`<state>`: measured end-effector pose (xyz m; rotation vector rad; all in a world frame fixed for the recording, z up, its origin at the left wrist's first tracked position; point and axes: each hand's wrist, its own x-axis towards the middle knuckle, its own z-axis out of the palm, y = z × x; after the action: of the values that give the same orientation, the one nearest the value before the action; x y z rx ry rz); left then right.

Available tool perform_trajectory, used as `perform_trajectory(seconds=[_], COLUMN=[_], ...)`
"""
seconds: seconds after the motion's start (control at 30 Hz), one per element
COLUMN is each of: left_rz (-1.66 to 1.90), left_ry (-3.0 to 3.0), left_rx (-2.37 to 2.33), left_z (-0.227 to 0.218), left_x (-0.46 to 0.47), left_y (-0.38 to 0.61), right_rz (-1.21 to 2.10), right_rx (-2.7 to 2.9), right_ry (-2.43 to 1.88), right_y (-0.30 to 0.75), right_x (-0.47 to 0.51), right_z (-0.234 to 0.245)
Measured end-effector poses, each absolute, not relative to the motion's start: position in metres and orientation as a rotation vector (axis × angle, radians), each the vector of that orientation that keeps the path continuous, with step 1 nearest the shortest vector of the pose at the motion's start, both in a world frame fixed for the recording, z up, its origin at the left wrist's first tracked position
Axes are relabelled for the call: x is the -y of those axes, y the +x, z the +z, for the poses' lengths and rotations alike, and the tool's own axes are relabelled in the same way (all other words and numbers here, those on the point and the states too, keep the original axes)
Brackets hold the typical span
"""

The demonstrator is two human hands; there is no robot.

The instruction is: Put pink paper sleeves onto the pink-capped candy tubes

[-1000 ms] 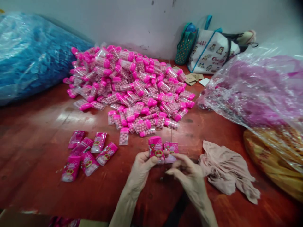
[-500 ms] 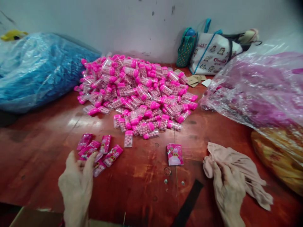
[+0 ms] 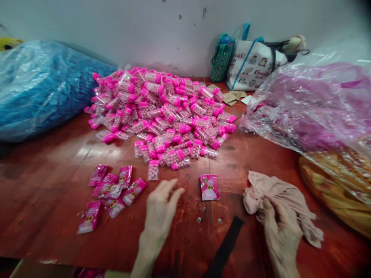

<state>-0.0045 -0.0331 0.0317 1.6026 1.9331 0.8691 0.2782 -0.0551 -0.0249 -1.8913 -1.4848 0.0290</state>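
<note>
My left hand (image 3: 164, 202) reaches over the red table with thumb and fingers apart and nothing visible in it. Several small pink-labelled candy packs (image 3: 135, 191) lie loosely grouped to its left. On its right is a short stack of flat pink printed sleeves (image 3: 210, 187). Just beyond it, one clear candy bottle (image 3: 153, 170) with a pink cap and pale pink beads lies at the front of a big heap of such bottles (image 3: 162, 104). My right hand (image 3: 279, 224) grips a crumpled pale pink cloth (image 3: 284, 193) on the table.
A big bag of blue pieces (image 3: 49, 88) fills the left back. On the right, a clear plastic bag (image 3: 313, 104) with pink contents rests by a brown-yellow bundle (image 3: 327, 185). A white tote (image 3: 255, 65) stands against the wall. A black strap (image 3: 224, 247) lies in front.
My left hand has moved right, away from the labelled packs toward the sleeve stack. One labelled pack now shows at the group's near left, where the hand was. My right hand stays on the cloth.
</note>
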Motion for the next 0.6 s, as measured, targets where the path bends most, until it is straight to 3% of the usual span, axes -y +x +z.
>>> perform_trajectory(seconds=[0.2, 0.37, 0.6], left_rz=[0.571, 0.235, 0.484], left_ry=[2.047, 2.27, 2.089], left_rx=[-1.382, -1.312, -1.245], left_z=[0.028, 0.008, 0.001], left_x=[0.043, 0.035, 0.025], left_y=[0.113, 0.169, 0.164], right_rz=[0.022, 0.044, -0.115], right_rx=[1.463, 1.436, 1.455], right_ry=[-1.98, -1.918, -1.939], right_y=[0.282, 0.286, 0.288], right_x=[0.076, 0.076, 0.061], right_z=[-0.023, -0.028, -0.029])
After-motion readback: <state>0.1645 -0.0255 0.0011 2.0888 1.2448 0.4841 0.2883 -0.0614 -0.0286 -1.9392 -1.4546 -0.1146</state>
